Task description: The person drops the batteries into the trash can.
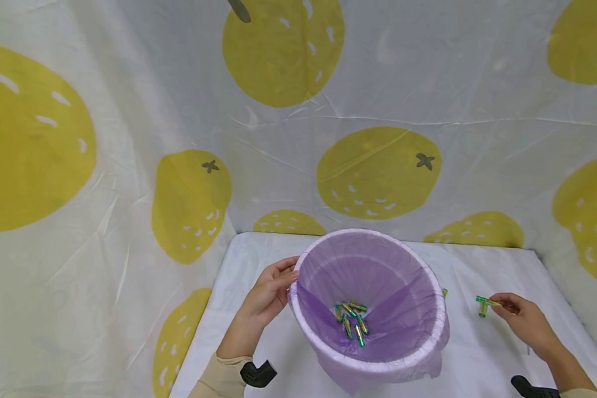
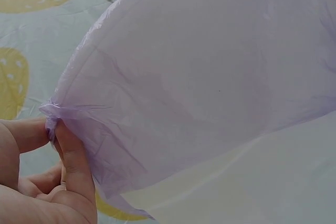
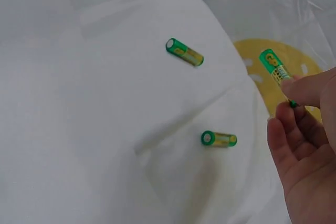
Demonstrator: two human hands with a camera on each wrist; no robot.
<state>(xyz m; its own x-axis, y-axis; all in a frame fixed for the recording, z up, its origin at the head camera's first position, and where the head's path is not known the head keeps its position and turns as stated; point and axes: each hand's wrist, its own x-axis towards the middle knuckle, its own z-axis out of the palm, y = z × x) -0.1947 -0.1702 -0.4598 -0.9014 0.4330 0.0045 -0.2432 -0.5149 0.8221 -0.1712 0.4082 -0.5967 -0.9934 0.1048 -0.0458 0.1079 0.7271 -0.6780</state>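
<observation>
A round bin lined with a thin purple plastic bag stands tilted in the middle of the head view. Several green-and-gold batteries lie at its bottom. My left hand grips the bin's left rim, thumb and fingers pinching the gathered bag there. Out to the right of the bin, my right hand pinches one green battery above the table. Below it lies a second battery. A third battery lies farther left, mostly hidden behind the bin in the head view.
A white sheet covers the table. Pale cloth walls printed with yellow fruit rise behind and beside it. Black wrist devices sit on both forearms.
</observation>
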